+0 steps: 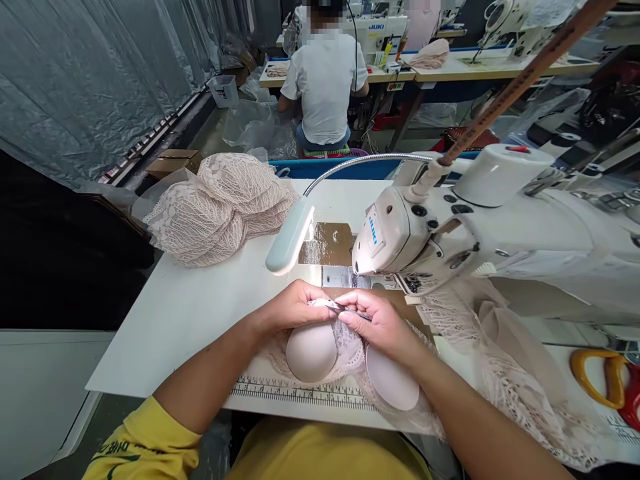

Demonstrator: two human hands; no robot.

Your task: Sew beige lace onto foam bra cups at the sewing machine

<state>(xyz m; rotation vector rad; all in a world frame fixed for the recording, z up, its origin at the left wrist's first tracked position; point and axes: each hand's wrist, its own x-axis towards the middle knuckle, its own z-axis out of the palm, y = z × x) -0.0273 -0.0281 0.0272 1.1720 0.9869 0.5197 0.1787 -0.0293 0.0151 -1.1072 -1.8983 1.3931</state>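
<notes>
A pale pink lace bra (350,347) with two smooth cups lies at the front of the sewing table. My left hand (295,303) is closed, pinching the upper lace edge above the left cup. In my right hand (375,323) is a slim dark metal tool (357,313), held between thumb and fingers. Its tip meets the lace by my left fingertips; whether it is snips or tweezers I cannot tell. Both hands are just in front of the sewing machine (390,233), close to its needle area.
Left of the lamp (291,237) sits a bundle of lace pieces (220,207). More lace (515,360) spreads right, beside yellow-handled scissors (597,377). A printed ruler (300,393) runs along the front edge. Ahead, a person in a white shirt (325,80) sits at another machine.
</notes>
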